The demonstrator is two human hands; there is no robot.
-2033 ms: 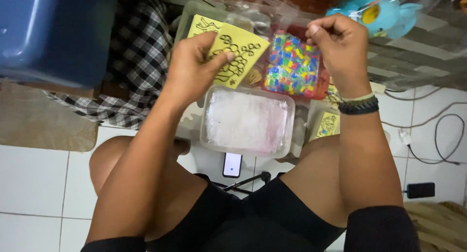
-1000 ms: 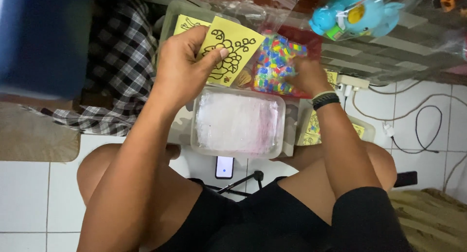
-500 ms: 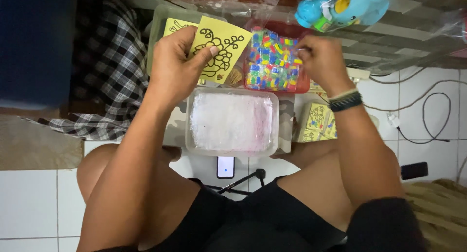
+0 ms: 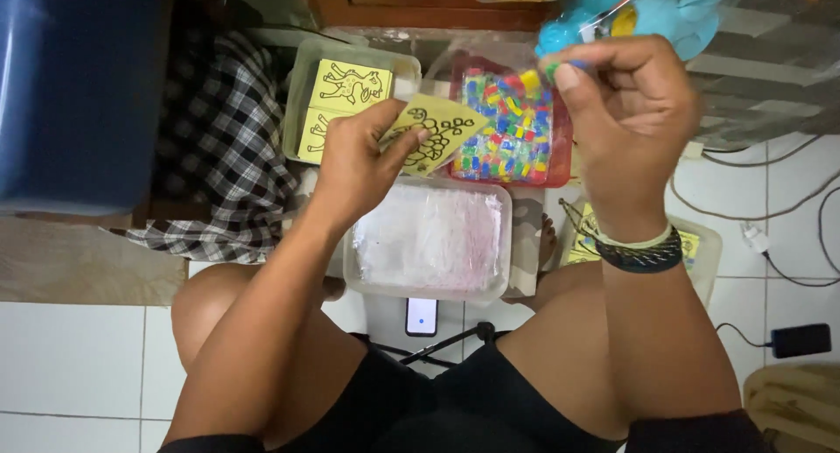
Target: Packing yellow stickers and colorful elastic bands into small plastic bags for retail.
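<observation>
Left hand (image 4: 363,160) fingers grasp a yellow card with black outline drawing (image 4: 435,136); right hand (image 4: 626,112) fingertips pinch a small green-blue piece (image 4: 560,66) above the red tray of colourful pieces (image 4: 512,129)

One head-worn camera looks steeply down, close over the person's lap and floor.

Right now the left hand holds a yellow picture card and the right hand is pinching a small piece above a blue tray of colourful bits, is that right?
Not quite. In the head view the tray of colourful bits is red, not blue. The left hand does hold the yellow card, and the right hand pinches a small piece above the tray.
</observation>
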